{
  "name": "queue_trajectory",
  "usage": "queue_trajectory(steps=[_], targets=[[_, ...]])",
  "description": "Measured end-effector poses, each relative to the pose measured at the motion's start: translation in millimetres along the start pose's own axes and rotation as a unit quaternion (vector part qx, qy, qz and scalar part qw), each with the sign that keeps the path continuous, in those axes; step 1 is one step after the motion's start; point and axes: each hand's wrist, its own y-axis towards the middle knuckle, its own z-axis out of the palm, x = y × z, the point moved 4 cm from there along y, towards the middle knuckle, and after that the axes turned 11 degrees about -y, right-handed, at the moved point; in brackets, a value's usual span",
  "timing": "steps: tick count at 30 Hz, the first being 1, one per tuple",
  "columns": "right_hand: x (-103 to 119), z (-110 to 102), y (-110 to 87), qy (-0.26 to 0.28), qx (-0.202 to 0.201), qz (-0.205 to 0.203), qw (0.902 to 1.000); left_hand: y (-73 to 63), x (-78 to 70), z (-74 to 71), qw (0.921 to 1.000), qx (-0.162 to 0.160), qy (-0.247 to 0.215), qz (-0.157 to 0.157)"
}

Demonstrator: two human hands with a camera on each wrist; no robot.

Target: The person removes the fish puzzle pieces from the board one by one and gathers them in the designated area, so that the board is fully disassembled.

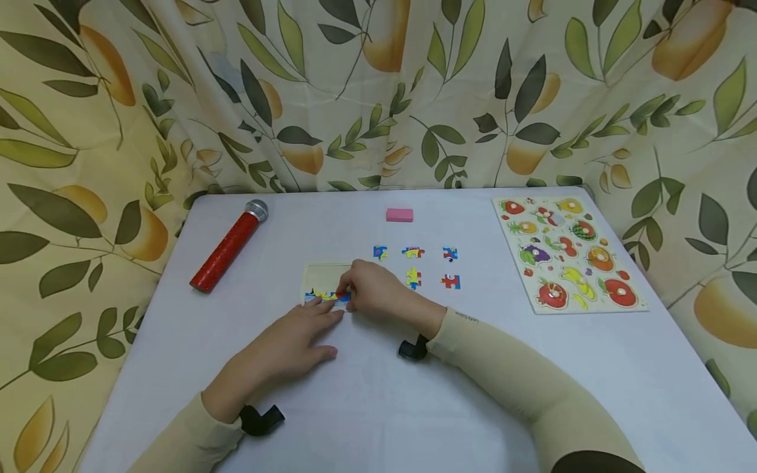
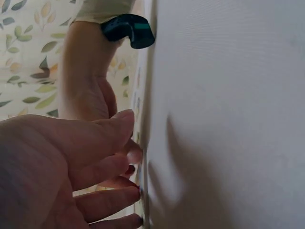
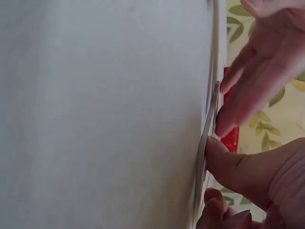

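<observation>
A shallow puzzle tray (image 1: 322, 270) lies on the white table, with joined puzzle pieces (image 1: 319, 295) in blue, yellow and red along its near edge. My left hand (image 1: 290, 341) rests its outstretched fingertips on that row, thumb spread toward me. At the row's right end my right hand (image 1: 378, 292) pinches a red and blue puzzle piece (image 1: 341, 296), mostly covered by the fingers. In the right wrist view the right thumb (image 3: 228, 162) presses by the tray's edge (image 3: 204, 143), which looks slightly tilted. The left hand's fingers (image 2: 107, 202) show extended in the left wrist view.
Several loose puzzle pieces (image 1: 451, 282) lie right of the tray. A pink block (image 1: 399, 215) sits behind them. On the left is a red tube with a silver end (image 1: 227, 249); on the right, a fruit peg board (image 1: 570, 256). A leaf-patterned curtain (image 1: 378, 98) hangs behind the table.
</observation>
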Motion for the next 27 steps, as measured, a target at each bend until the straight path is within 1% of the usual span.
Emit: queue_trajectory(steps=[2,5,8,11,13,20,27], targets=[[1.1,1.6,-0.8,0.006,0.002,-0.002,1.0,-1.5,-0.5,-1.5,1.0,-0.007,-0.003,0.006],[1.7,2.7,-1.0,0.012,0.001,0.0,0.9999,-3.6,-3.7,-4.6,0.9998,-0.014,0.013,0.008],[2.6,2.6,0.4,0.022,0.001,0.005,0.9997,-5.3,-5.3,-6.2,0.9991,-0.012,0.04,-0.01],[4.4,2.8,2.8,0.024,0.008,0.011,0.9996,-6.4,-2.8,-5.1,0.9975,-0.001,0.06,-0.036],[6.1,2.6,3.8,0.024,0.014,0.015,0.9995,-6.8,-0.7,-3.5,0.9967,0.004,0.068,-0.045],[7.5,2.9,6.2,0.024,0.026,0.02,0.9992,-4.7,0.5,-1.8,0.9948,0.016,0.077,-0.065],[5.5,3.1,5.8,0.017,0.02,0.015,0.9995,-3.9,-2.3,-1.9,0.9949,0.02,0.072,-0.069]])
